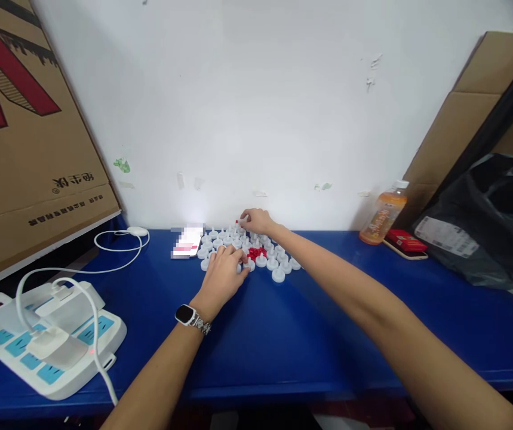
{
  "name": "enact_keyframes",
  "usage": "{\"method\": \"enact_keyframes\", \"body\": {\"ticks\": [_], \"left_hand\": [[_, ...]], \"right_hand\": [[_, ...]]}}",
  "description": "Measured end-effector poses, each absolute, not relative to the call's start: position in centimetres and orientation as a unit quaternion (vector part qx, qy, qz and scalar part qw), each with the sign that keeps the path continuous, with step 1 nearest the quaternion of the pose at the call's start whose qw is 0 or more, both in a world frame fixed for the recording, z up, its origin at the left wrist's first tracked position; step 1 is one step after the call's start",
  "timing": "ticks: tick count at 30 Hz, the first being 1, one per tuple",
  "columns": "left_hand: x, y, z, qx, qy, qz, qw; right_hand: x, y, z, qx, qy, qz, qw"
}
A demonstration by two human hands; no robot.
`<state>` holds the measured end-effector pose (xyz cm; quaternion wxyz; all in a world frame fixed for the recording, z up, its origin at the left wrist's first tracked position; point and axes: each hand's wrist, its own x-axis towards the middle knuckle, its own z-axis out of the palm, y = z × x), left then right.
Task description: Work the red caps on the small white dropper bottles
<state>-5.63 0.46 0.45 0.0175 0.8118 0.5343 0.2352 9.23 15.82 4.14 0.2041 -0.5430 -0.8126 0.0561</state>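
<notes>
White plastic caps [278, 273] crowd the red pieces [257, 253]; my left hand [224, 272] rests spread beside them, my right hand [256, 221] pinches one red piece [237, 222] beyond, and a nudge could scatter them.

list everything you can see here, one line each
small caps: many, white, clustered mid-table by the wall
small pieces: a pile, red, among the caps
table: one, blue
power strip: one, white and blue, near left, plugs in it
cable: one, white, left
drink bottle: one, orange, right by the wall
red box: one, beside the bottle
bag: one, black, far right
cardboard: brown, leaning left and right
left hand: on the caps, watch at wrist
right hand: pinching a red bit
</notes>
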Motion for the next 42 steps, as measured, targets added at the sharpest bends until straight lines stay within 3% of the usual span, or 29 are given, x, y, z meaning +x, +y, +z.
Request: {"method": "enact_keyframes", "body": {"ticks": [6,15,20,24,26,31,42], "left_hand": [[-6.5,0.5,1.4,0.819,0.522,0.239,0.009],[-6.8,0.4,1.5,0.833,0.498,0.239,0.004],[-6.2,0.3,1.1,0.844,0.472,0.254,-0.031],[-6.8,0.4,1.9,0.852,0.434,0.294,0.013],[-7.5,0.6,2.4,0.835,0.446,0.319,0.049],[-8.2,0.8,2.5,0.810,0.476,0.329,0.096],[-7.1,0.2,2.0,0.825,0.487,0.273,0.083]], "right_hand": [[11.8,7.6,2.9,-0.476,-0.819,0.060,0.314],[12.1,2.3,1.6,-0.433,-0.853,0.028,0.289],[11.4,1.8,1.9,-0.431,-0.801,0.131,0.394],[12.2,1.4,2.3,-0.430,-0.756,0.200,0.452],[12.6,1.6,2.4,-0.447,-0.769,0.145,0.434],[12.6,2.5,2.0,-0.456,-0.845,-0.004,0.280],[11.7,4.1,0.6,-0.475,-0.857,-0.049,0.194]]}}
